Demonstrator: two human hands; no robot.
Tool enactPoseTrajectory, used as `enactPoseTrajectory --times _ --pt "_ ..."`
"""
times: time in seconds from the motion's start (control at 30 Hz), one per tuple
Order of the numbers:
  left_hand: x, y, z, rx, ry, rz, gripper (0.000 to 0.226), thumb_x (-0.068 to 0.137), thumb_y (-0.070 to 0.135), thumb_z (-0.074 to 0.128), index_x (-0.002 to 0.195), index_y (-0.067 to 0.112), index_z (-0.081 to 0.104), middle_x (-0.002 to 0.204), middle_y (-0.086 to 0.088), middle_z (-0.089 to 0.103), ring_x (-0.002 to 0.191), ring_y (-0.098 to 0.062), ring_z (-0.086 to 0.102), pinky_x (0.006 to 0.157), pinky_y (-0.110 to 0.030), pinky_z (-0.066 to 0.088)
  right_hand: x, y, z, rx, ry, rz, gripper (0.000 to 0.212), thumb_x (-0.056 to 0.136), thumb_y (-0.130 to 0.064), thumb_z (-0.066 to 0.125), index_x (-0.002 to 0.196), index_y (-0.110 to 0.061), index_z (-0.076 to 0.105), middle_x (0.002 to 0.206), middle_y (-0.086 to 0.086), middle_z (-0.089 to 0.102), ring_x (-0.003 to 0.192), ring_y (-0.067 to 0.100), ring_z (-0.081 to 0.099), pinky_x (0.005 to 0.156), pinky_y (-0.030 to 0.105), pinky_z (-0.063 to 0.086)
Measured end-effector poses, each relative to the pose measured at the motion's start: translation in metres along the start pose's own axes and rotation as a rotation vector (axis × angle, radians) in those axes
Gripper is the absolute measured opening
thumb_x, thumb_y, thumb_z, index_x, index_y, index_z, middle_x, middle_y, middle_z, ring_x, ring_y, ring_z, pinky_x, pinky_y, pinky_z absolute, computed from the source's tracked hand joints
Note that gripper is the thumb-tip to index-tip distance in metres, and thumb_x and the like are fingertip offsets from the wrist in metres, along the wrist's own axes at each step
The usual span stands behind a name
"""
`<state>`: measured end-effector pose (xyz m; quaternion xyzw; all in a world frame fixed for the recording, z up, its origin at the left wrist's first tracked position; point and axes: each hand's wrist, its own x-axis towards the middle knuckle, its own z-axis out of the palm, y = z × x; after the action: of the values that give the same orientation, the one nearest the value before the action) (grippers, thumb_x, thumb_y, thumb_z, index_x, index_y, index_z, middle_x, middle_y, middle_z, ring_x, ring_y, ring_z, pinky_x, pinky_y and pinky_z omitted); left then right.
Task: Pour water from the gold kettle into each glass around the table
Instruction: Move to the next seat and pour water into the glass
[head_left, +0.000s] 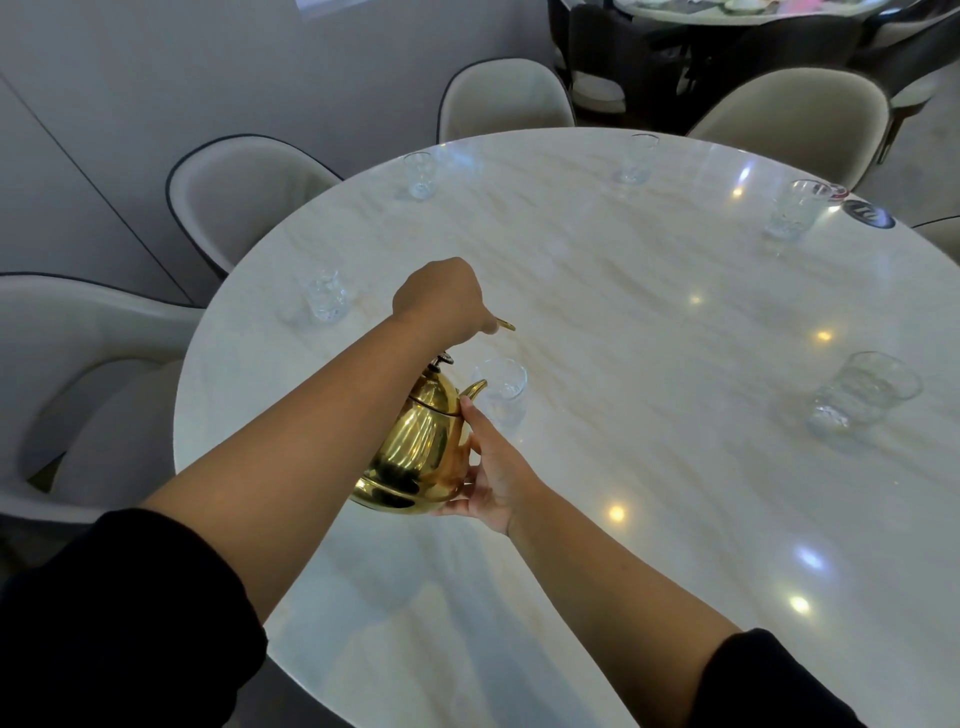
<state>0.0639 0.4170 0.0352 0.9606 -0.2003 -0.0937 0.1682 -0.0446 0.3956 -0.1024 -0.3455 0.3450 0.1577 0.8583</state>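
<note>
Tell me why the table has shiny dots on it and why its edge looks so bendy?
Head view: the glare dots are probably ceiling lights mirrored in the glossy marble table; head view again, the wide-angle lens bows its edge; the gold kettle gleams too, and the far glass looks faint.

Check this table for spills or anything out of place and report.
No spill shows on the table. The glass at the spout of the gold kettle sits farther in from the rim than the other five glasses; all stand upright.
</note>
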Motion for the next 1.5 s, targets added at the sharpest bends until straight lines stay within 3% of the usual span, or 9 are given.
enactPoseTrajectory --times 0.33,0.57,0.7,1.13,1.33,1.43,1.5 --pt "0.002 0.003 0.001 0.021 -0.003 0.003 0.036 0.077 0.033 0.075 0.103 0.008 0.072 0.098 -0.008 0.072 0.092 -0.026 0.066 0.076 -0.034 0.053 -0.002 0.0 0.0 0.014 -0.008 0.008 0.091 0.072 -0.061 0.074 0.144 -0.019 0.038 0.138 0.02 0.052 0.114 0.042 0.06 0.091 0.061 0.051" --pt "0.004 0.006 0.0 0.028 -0.004 0.006 0.036 0.077 0.034 0.075 0.103 0.009 0.072 0.098 -0.008 0.072 0.092 -0.026 0.066 0.074 -0.032 0.051 -0.004 -0.002 0.001 0.015 0.001 0.005 0.092 0.072 -0.061 0.074 0.144 -0.019 0.037 0.139 0.02 0.051 0.114 0.042 0.06 0.087 0.06 0.052" --pt "0.004 0.007 0.0 0.034 -0.002 0.005 0.037 0.077 0.034 0.075 0.104 0.009 0.071 0.099 -0.008 0.072 0.093 -0.026 0.066 0.076 -0.032 0.052 -0.005 -0.003 0.002 0.029 0.006 -0.001 0.093 0.071 -0.061 0.075 0.144 -0.018 0.037 0.138 0.02 0.051 0.114 0.042 0.061 0.069 0.052 0.057" --pt "0.003 0.01 0.001 0.044 0.006 0.017 0.035 0.078 0.032 0.075 0.103 0.008 0.071 0.097 -0.008 0.072 0.091 -0.025 0.066 0.075 -0.032 0.052 -0.008 -0.004 0.001 0.029 -0.003 0.004 0.091 0.073 -0.061 0.073 0.145 -0.019 0.036 0.136 0.02 0.052 0.111 0.041 0.062 0.058 0.047 0.06" --pt "0.0 0.006 0.0 0.019 0.018 0.008 0.035 0.078 0.034 0.074 0.101 0.008 0.072 0.097 -0.008 0.072 0.09 -0.025 0.066 0.078 -0.035 0.054 -0.004 -0.004 -0.003 -0.009 -0.007 -0.004 0.089 0.073 -0.062 0.072 0.144 -0.02 0.038 0.138 0.02 0.051 0.114 0.042 0.06 0.072 0.053 0.057" --pt "-0.006 0.002 0.0 -0.009 0.014 0.011 0.021 0.078 0.032 0.074 0.084 0.013 0.069 0.084 -0.007 0.067 0.076 -0.023 0.061 0.068 -0.03 0.048 -0.002 -0.004 -0.007 -0.038 -0.002 -0.02 0.083 0.075 -0.061 0.071 0.142 -0.021 0.041 0.138 0.02 0.052 0.115 0.041 0.06 0.088 0.058 0.054" --pt "-0.012 -0.002 -0.001 -0.049 0.024 0.001 0.019 0.079 0.031 0.073 0.083 0.013 0.071 0.081 -0.007 0.065 0.07 -0.023 0.056 0.064 -0.027 0.042 -0.001 -0.003 -0.01 -0.069 0.005 -0.026 0.08 0.076 -0.059 0.072 0.14 -0.021 0.043 0.136 0.02 0.053 0.113 0.04 0.06 0.09 0.058 0.053"
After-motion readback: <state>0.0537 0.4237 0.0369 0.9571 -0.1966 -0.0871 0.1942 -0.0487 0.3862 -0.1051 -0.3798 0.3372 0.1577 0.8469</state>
